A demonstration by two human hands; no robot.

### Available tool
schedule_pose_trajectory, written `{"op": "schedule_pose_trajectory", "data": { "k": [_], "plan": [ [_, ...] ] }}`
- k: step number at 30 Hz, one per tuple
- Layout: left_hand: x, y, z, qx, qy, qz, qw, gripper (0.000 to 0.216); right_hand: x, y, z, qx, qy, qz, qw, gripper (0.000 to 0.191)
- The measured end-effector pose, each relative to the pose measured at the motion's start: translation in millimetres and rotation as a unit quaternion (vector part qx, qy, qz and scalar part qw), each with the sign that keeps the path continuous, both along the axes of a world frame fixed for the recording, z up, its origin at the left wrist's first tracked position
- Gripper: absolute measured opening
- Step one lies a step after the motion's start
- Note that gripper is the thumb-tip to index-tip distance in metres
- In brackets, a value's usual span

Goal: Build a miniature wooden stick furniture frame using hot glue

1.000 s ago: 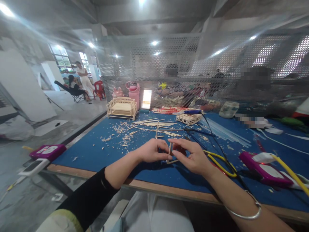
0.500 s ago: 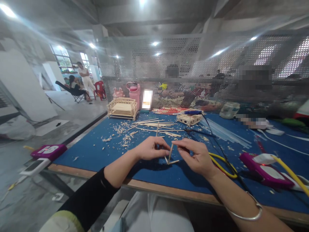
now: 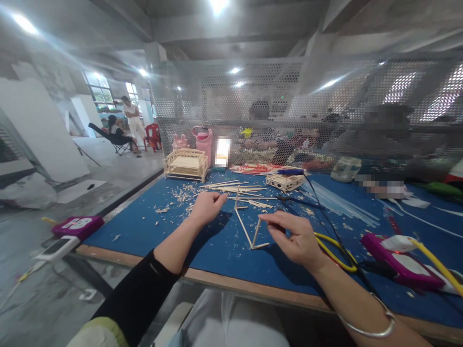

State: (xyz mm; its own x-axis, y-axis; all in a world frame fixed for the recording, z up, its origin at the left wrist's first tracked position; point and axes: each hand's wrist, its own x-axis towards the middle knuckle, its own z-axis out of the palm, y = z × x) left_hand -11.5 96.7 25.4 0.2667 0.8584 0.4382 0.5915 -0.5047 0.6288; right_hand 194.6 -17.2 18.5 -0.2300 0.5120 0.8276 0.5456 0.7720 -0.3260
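A small frame of thin wooden sticks (image 3: 253, 236) stands on the blue table mat (image 3: 152, 231) in front of me. My right hand (image 3: 294, 241) pinches the top of its short upright stick between thumb and forefinger. My left hand (image 3: 207, 206) is off the frame. It reaches forward with loosely extended fingers towards the pile of loose sticks (image 3: 238, 189) and holds nothing I can see. Wood chips (image 3: 177, 197) lie scattered left of the pile.
A finished miniature wooden bed (image 3: 185, 165) and a small stick crate (image 3: 284, 180) stand at the back, beside a pink bottle (image 3: 203, 140). Black cables (image 3: 325, 217), a yellow-handled tool (image 3: 334, 250) and a magenta device (image 3: 398, 260) lie to the right. Behind a mesh screen (image 3: 289, 111) other people sit.
My left hand let go of the stick frame and moved forward and left towards the loose sticks. The right hand keeps its pinch on the frame, which now rests on the mat.
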Motion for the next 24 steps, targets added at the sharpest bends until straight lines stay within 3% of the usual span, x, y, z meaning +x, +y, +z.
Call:
{"op": "schedule_pose_trajectory", "data": {
  "k": [9, 24],
  "plan": [
    [-0.4, 2.7, -4.4, -0.002, 0.046, 0.021, 0.999, 0.042, -0.2, 0.1, -0.4, -0.003, 0.002, 0.007, 1.0, 0.03],
    [2.1, -0.6, -3.9, 0.004, 0.033, 0.006, 0.999, 0.039, 1.2, -0.2, -1.2, -0.009, -0.014, -0.005, 1.0, 0.031]
  ]
}}
